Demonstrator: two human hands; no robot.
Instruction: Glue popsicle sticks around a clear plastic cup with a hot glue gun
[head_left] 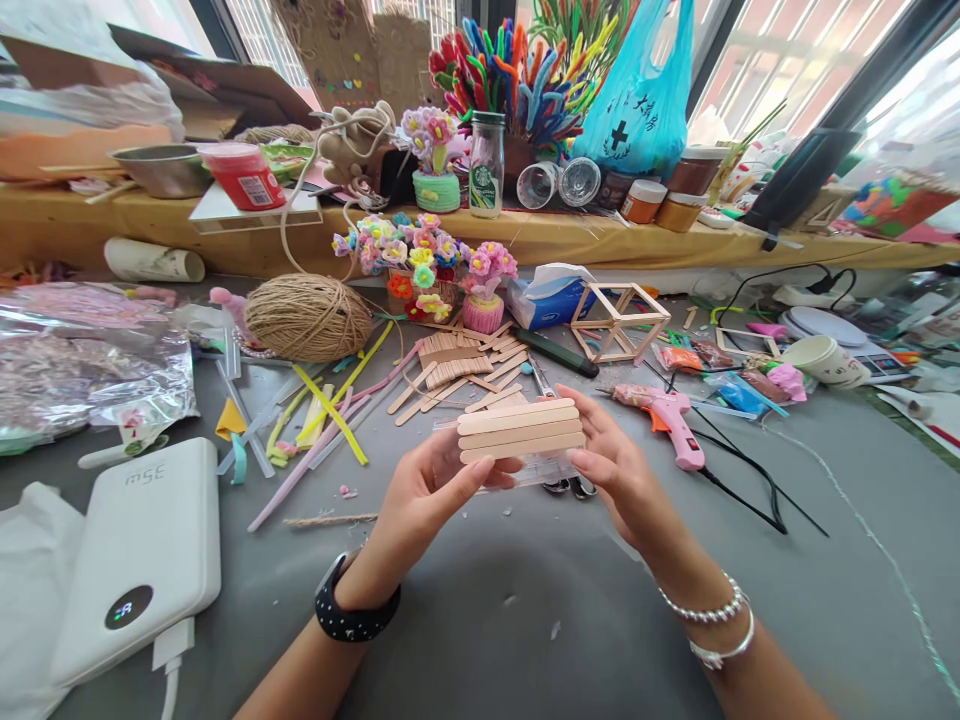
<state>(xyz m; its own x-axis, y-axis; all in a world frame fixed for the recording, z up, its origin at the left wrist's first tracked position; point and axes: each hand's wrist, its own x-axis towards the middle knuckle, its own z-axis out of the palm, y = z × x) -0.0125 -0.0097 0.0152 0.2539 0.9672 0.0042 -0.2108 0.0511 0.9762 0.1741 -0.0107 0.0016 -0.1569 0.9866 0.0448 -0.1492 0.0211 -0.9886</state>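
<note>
Holding craft sticks [521,431], hands [439,490] [621,468] partly behind them, scissors [582,489] half hidden.

Craft sticks [521,432] sit mid-frame between the left hand [431,490] and right hand [615,462]. A glue gun [676,425] lies to their right, a power bank [154,535] lower left, a twine ball [307,317] upper left; behind, a glass bottle [487,160] stands on the ledge [255,254].

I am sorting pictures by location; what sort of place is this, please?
Probably a craft workspace by a window: wooden sticks are held above the table, a pink glue gun lies nearby, and colourful pipe cleaners stand on the ledge.
</note>
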